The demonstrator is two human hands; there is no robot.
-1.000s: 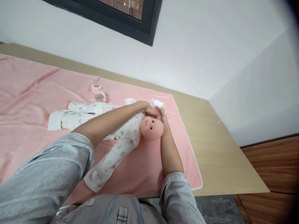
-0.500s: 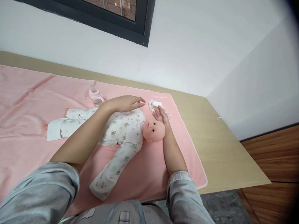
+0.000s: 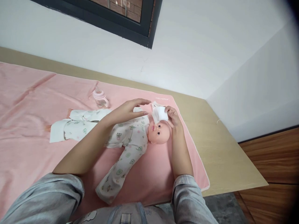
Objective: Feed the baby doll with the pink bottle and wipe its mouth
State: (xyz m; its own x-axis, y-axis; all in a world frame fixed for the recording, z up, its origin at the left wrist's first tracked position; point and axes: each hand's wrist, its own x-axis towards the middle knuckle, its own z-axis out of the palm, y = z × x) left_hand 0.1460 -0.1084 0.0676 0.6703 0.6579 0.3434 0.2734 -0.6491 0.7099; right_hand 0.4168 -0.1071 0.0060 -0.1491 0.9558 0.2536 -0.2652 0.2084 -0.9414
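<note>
A baby doll (image 3: 159, 133) in a white printed outfit lies on its back, head to the right, on a pink blanket (image 3: 149, 174). My right hand (image 3: 173, 116) is just above the doll's head, its fingers closed on the edge of a small white cloth (image 3: 160, 114). The cloth looks soft and folded, and is above the side of the doll's face. Over the doll's upper body is my left hand (image 3: 130, 110), fingers apart and holding nothing, its fingertips pointing at the cloth. My left forearm hides part of the doll's middle.
A pink baby bottle (image 3: 100, 98) with a handle stands on the blanket beyond the doll's legs. The wooden table (image 3: 217, 158) runs past the blanket on the right. A white wall and a dark window frame (image 3: 137, 34) rise behind it.
My right hand has turned, closed on the white cloth and lifted it from the blanket toward the doll's face. The left hand's fingers have spread. The view has shifted slightly.
</note>
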